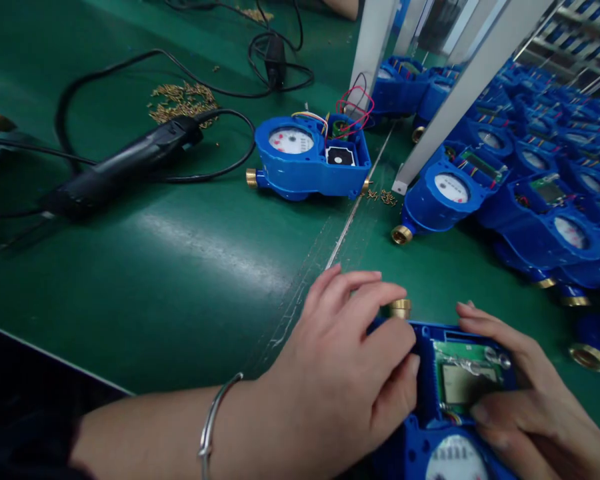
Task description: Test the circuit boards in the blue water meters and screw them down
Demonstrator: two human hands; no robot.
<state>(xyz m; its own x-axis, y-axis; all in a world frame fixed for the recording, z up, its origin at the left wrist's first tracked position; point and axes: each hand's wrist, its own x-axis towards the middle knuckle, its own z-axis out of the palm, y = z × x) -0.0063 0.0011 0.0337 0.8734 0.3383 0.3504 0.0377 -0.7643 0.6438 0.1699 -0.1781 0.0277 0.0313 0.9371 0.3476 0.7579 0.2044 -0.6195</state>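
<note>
A blue water meter [423, 417] is at the lower right, its housing uncovered, with a green circuit board and grey display [467, 381] inside and a round dial [456, 460] nearer me. My right hand [535, 393] is wrapped round its right side, the thumb on the board's lower edge. My left hand [340, 353], with a silver bangle [210, 427] on the wrist, has curled fingers and presses thumb and forefinger to the housing's left edge. Whether something small sits between those fingertips is hidden. A brass pipe end [401, 308] sticks out beyond them.
Another open meter [310, 170] with loose wires stands ahead. A black corded power screwdriver [125, 167] lies at left near piled brass screws [183, 101]. More screws [383, 197] lie by a metal post [445, 100]. Many blue meters [535, 160] crowd the right of the green table [180, 293].
</note>
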